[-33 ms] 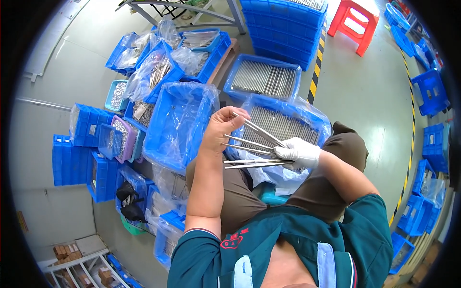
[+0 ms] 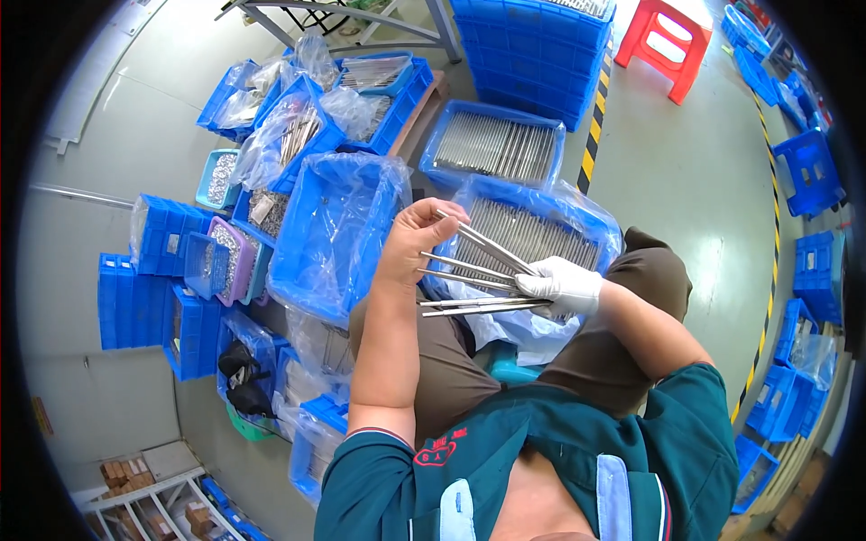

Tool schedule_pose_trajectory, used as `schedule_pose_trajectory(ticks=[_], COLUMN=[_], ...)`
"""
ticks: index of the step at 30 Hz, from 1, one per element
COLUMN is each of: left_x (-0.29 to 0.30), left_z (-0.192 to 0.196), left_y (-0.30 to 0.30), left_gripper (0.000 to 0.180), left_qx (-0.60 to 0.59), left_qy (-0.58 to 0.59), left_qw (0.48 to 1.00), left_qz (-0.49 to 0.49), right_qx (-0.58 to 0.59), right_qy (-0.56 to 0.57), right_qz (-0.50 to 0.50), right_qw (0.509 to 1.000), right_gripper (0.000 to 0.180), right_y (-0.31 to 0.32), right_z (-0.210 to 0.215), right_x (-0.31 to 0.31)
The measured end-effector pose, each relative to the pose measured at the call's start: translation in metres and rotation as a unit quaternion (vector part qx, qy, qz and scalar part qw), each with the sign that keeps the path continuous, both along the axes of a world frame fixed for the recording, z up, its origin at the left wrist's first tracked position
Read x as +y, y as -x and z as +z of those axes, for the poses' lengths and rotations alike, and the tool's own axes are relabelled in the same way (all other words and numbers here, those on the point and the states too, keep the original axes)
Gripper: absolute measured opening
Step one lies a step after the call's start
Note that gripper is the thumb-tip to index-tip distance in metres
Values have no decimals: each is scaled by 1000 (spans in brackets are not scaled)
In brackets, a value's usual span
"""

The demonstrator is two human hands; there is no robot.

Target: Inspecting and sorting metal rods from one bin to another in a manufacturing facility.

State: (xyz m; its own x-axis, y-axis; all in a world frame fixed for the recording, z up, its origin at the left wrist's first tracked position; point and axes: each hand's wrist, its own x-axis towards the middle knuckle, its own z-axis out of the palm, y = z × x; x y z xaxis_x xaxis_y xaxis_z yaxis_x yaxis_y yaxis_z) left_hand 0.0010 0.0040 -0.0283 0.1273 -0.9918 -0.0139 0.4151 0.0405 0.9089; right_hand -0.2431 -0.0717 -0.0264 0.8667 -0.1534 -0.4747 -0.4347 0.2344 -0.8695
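Observation:
In my right hand [image 2: 566,287], which wears a white glove, several thin metal rods [image 2: 487,307] are gripped at one end. They fan out to the left. My left hand [image 2: 422,236] is bare, its thumb and fingers pinched at the far ends of the uppermost rods. The lower rods' tips lie apart from my left fingers. Beneath the fan is a blue crate [image 2: 610,236] lined with clear plastic, holding rows of similar metal rods [image 2: 532,233].
Left of my hands stands a plastic-lined blue crate [image 2: 290,248]. Farther ahead is another crate of rods [image 2: 492,146], before a tall stack of blue crates [image 2: 528,68]. Several bins of small parts crowd the left, and a red stool [image 2: 666,45] stands at the far right.

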Motion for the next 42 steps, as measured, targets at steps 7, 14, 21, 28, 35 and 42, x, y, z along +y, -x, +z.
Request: schedule_pose_trajectory(ticks=[7, 14, 21, 28, 35, 42], left_x=[1, -10, -9, -1, 0, -7], left_z=[6, -18, -16, -7, 3, -5], left_y=[-36, -36, -33, -44, -52, -56], left_gripper=[15, 14, 18, 27, 30, 30], left_qx=[-124, 80, 126, 176, 196, 213], left_qy=[-13, -57, -58, -64, -77, -111], left_qw=[970, 961, 964, 961, 951, 945], left_qz=[207, 257, 229, 202, 228, 224], right_qx=[9, -86, 42, 82, 57, 67], right_qy=[-72, -324, -374, -434, -422, -359], right_qz=[-15, -182, -362, -485, -512, -530], right_qw=[997, 924, 853, 754, 746, 765], right_gripper=[44, 32, 19, 22, 20, 17], right_y=[0, -29, -100, -161, -199, -209], right_z=[-20, -48, -183, -284, -349, -397], right_x=[-7, -69, -190, -242, -281, -300])
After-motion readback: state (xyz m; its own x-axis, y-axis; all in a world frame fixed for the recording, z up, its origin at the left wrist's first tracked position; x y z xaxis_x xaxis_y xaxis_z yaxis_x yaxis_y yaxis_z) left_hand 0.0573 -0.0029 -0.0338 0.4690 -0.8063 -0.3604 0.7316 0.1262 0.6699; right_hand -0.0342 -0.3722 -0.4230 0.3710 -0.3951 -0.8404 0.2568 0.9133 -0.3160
